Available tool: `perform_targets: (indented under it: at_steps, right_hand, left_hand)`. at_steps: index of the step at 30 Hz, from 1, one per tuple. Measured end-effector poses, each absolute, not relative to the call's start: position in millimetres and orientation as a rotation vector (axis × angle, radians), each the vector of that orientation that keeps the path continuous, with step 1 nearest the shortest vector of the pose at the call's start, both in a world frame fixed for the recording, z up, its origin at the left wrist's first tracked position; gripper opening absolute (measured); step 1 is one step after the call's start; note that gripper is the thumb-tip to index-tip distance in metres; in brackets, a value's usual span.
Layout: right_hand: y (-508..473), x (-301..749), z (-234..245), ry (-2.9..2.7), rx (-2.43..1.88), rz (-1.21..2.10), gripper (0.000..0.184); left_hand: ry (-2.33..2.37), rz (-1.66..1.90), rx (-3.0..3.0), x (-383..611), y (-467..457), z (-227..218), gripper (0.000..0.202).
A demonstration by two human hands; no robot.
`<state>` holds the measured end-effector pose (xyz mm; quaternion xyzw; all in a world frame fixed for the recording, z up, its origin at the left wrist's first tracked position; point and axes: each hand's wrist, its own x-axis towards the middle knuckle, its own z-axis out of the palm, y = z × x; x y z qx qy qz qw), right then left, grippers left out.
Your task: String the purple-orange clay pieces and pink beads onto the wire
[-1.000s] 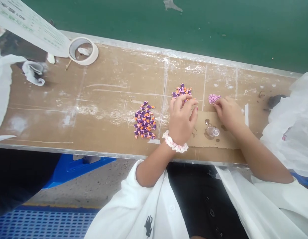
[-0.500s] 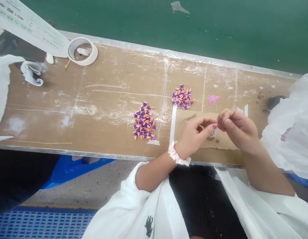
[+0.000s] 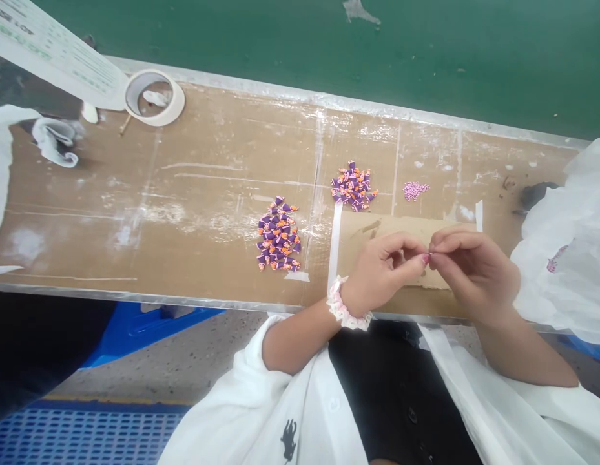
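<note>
My left hand [image 3: 384, 268], with a white and pink scrunchie [image 3: 345, 305] on its wrist, is closed in a pinch. Fingertip to fingertip with it, my right hand [image 3: 476, 271] pinches too. Whatever sits between the fingertips is too small to make out. Both hands are above a brown paper sheet [image 3: 358, 226] taped to the table. Beyond them lies a little heap of pink beads [image 3: 416, 191]. To its left is a pile of small purple and orange figures [image 3: 352, 187], and a larger pile of the same figures [image 3: 279, 236] lies farther left.
A roll of white tape [image 3: 176, 106] lies at the far left beside a printed sheet [image 3: 62, 61]. On the right is a white plastic bag [image 3: 566, 219] with pink bits showing. Cardboard [image 3: 207, 226] covers the table, and a green surface [image 3: 280, 45] lies beyond its far edge.
My right hand has shifted slightly down and right, its fingertips now meeting my left ones. A clear loop seen below the fingers earlier no longer shows. The view has shifted slightly.
</note>
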<state>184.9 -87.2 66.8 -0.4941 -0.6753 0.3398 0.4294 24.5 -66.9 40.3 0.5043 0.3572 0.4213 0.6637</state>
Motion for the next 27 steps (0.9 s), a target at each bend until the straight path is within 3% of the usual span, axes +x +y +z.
perform_targets:
  at_steps: [7, 17, 27]
  right_hand:
    - [-88, 187, 67, -1.737, -1.203, 0.800, 0.031]
    - [-79, 193, 69, -1.882, -1.213, 0.879, 0.026]
    - [-88, 193, 64, -1.698, -1.260, 0.898, 0.026]
  left_hand:
    - [0.945, 1.092, 1.612, 23, -67, 41, 0.011]
    - [0.911, 1.088, 2.174, 19, -61, 33, 0.020]
    - [0.953, 0.906, 2.301, 8, -59, 28, 0.018]
